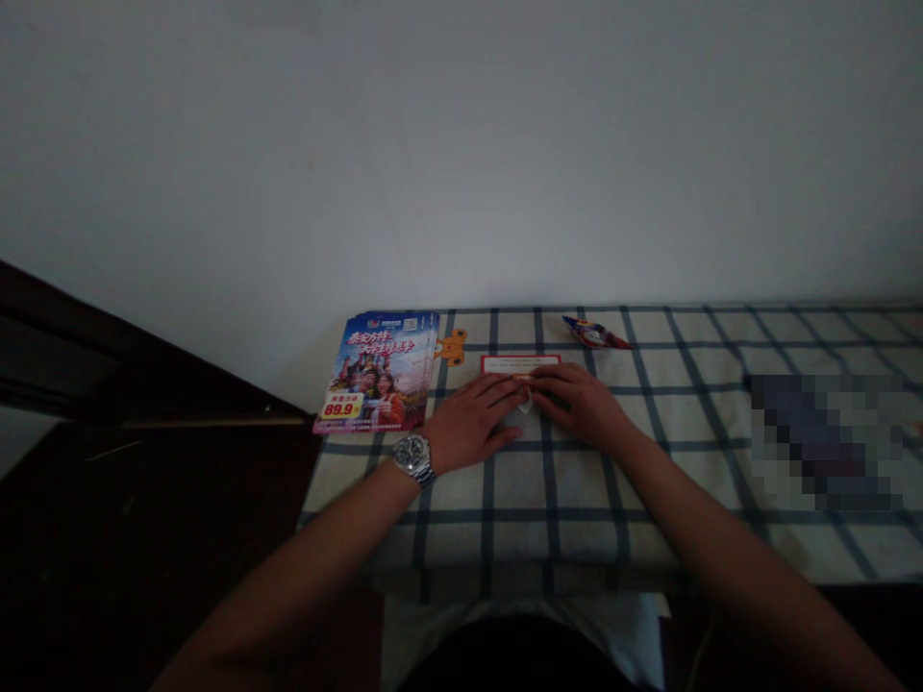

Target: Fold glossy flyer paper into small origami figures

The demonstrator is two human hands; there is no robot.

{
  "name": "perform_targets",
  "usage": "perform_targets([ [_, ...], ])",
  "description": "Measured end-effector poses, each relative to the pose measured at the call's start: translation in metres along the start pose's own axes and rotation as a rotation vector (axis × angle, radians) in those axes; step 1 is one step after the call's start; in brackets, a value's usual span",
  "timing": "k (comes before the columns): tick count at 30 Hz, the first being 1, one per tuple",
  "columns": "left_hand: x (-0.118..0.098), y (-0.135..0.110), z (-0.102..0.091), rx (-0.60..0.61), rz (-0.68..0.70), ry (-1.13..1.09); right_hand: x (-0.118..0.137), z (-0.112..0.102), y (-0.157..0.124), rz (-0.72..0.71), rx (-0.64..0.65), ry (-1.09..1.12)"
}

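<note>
Plain white wall (pixel 461 144) fills the top half of the frame, w/ dark wooden furniture (pixel 108 384) at the lower left and a blue-grid cream tablecloth (pixel 548 529) across the lower right. Both hands lie palm-down on the cloth near upper centre, fingertips meeting. L hand (pixel 468 423), a steel wristwatch (pixel 412 457) on its wrist, and R hand (pixel 577 404) both rest on or right by a small white folded paper (pixel 526 406), mostly hidden under the fingers (dim light, so hard to see). Can't tell if it's pinched or just touched; neither hand looks tightly clenched. Just above the fingers, almost touching them, lies a red-bordered white card (pixel 520 364). To the left, near the L hand, sits a stack of colourful flyers (pixel 375 375) w/ an "89.9" price tag printed on it, and an orange cut-out (pixel 453 347) pokes out just beside the stack. Upper right of the hands: a crumpled red-and-blue wrapper (pixel 595 333). Far right, a pixelated patch (pixel 826 442) hides whatever lies there.
</note>
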State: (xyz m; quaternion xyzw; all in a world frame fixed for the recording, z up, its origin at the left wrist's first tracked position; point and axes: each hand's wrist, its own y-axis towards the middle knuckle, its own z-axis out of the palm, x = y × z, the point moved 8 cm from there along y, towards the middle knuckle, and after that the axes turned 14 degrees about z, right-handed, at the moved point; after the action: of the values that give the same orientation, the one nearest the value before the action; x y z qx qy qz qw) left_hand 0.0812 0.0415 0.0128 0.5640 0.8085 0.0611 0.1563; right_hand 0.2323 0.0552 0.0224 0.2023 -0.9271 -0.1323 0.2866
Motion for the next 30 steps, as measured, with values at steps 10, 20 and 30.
perform_targets([
  [10,-0.0006,0.0024,0.0030,-0.014,0.009,-0.021,-0.0077,0.0038,0.0006,0.032,0.041,0.034],
  [20,-0.0063,0.0050,0.0030,0.008,0.035,0.045,-0.0082,0.0060,-0.0005,0.013,0.041,0.009],
  [30,-0.0041,0.0017,0.0013,0.042,0.000,0.065,-0.0064,0.0053,0.0001,0.017,0.034,0.008],
])
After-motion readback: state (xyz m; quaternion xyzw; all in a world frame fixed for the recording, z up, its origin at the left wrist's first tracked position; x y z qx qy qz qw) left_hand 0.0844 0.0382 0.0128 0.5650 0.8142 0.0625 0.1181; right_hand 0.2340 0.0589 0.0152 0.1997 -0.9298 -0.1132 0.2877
